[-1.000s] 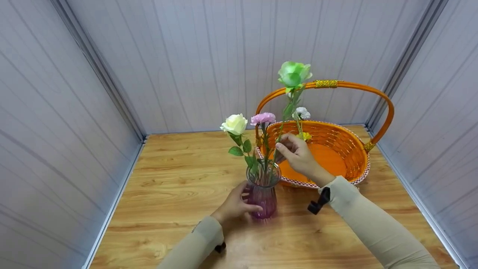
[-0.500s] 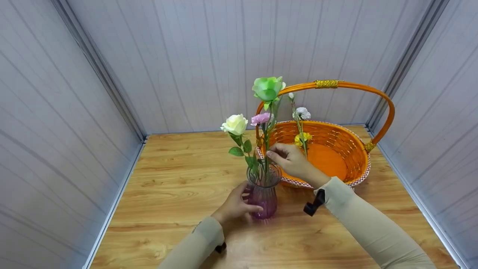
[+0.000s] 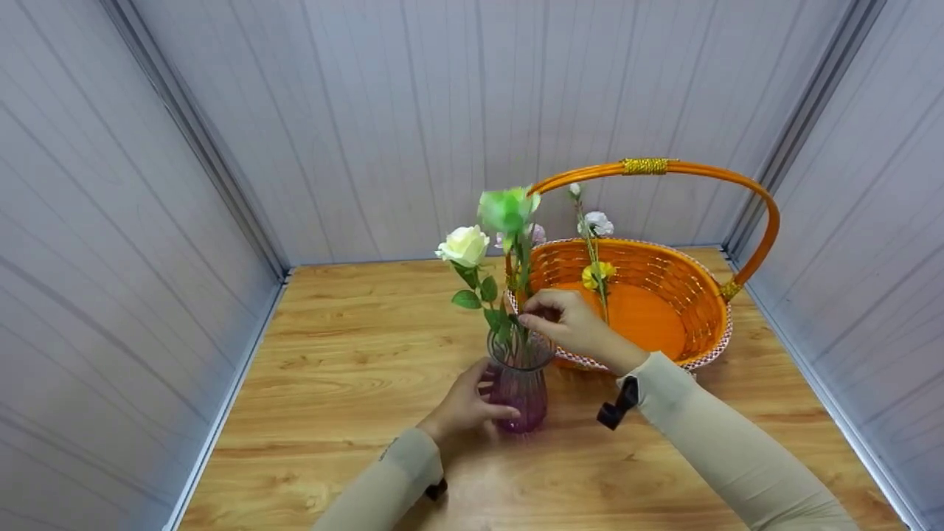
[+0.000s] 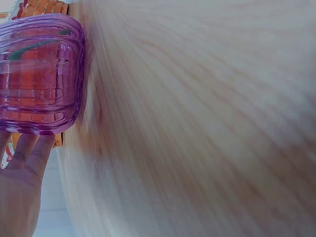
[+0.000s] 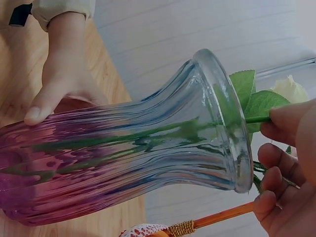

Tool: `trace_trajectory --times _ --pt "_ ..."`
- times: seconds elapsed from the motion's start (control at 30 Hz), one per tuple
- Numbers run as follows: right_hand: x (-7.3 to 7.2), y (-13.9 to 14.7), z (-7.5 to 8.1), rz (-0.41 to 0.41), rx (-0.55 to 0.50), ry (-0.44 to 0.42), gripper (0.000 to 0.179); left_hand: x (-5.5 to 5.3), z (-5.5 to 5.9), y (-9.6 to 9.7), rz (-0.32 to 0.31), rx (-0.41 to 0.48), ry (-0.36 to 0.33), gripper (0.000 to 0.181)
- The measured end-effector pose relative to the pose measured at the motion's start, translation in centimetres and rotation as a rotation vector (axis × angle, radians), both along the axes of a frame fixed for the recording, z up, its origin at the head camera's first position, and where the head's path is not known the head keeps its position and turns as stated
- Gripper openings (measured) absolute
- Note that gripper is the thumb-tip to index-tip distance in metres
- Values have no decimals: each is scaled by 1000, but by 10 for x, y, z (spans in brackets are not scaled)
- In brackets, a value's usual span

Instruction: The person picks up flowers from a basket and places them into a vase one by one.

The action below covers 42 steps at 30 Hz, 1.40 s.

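A ribbed glass vase (image 3: 525, 402), purple below and clear at its flared rim, stands upright on the table. My left hand (image 3: 466, 402) holds its lower body, thumb on the near side. Just above the rim, my right hand (image 3: 571, 324) pinches the stem (image 5: 256, 119) of a green rose (image 3: 505, 210), whose lower stem is inside the vase; its bloom is blurred. A cream-white rose (image 3: 464, 245) leans left in the vase. Behind the green bloom, a pink carnation (image 3: 538, 234) is partly hidden. In the left wrist view, fingers (image 4: 37, 153) touch the purple glass (image 4: 42, 98).
Right behind the vase sits an orange woven basket (image 3: 697, 317) with a tall arched handle (image 3: 726, 175). A white carnation (image 3: 596, 223) and a yellow flower (image 3: 597, 275) lean in it. Wood-grain table (image 3: 354, 354) surrounds the vase, with panel walls (image 3: 354, 133) on three sides.
My right hand has come left and down with the green rose, lowering its stem into the vase. The bloom now partly covers the pink carnation. My left hand and the vase have stayed put.
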State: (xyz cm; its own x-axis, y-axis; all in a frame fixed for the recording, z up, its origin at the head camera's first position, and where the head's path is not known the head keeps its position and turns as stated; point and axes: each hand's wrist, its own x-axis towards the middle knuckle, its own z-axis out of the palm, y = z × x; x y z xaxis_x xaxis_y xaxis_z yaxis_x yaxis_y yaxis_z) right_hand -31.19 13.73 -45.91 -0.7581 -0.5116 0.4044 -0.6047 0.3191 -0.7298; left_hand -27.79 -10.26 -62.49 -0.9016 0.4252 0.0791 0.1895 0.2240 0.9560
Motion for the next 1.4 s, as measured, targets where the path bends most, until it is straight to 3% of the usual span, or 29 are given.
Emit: trace_trajectory --times 0.23,0.47,1.4 --pt "1 10 -1 -64 -5 -30 4 0 2 0 -7 -2 -20 79" --pt "0 24 -2 -76 -48 -78 8 0 4 0 7 -20 -27 81" --pt "0 77 -13 -233 -113 -148 15 0 -1 0 17 -7 -48 86"
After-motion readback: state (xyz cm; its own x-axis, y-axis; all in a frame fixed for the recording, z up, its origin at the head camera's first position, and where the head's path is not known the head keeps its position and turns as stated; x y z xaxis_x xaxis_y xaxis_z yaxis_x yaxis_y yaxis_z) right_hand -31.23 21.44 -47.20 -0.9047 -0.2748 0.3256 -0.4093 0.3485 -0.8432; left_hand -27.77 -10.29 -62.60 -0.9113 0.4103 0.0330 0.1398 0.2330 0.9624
